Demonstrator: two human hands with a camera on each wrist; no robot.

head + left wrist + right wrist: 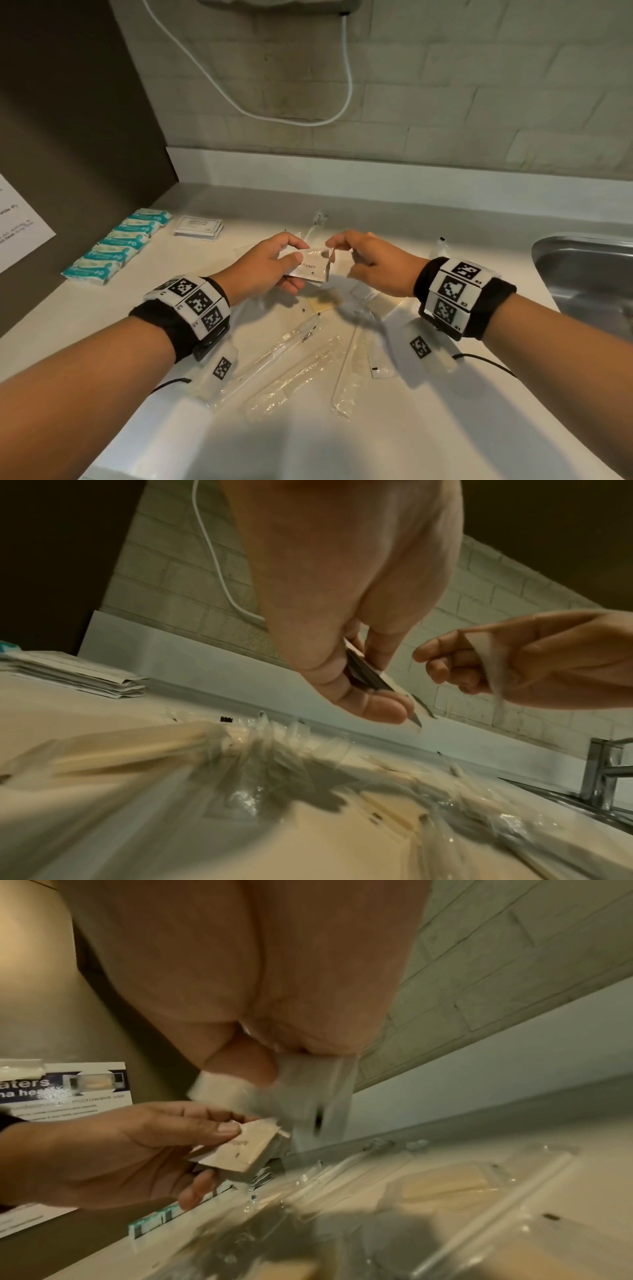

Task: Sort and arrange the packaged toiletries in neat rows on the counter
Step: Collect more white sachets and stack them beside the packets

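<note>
Pale counter (445, 219) under a brick-tiled wall fills the frame as you lift your hands at its center. Your left hand (270, 263) grips a small stack of white toothpaste sachets (310, 269), thumb on top, fingers beneath. Your right hand (363, 260) pinches a clear-wrapped packet (308, 1096) just beside that stack. Teal tissue packs (116, 245) stand in a row at left, flat white packets (198, 226) beside them. Clear-wrapped toothbrushes and combs (301, 363) lie scattered below your hands. At right edge, a steel sink (589, 270).
</note>
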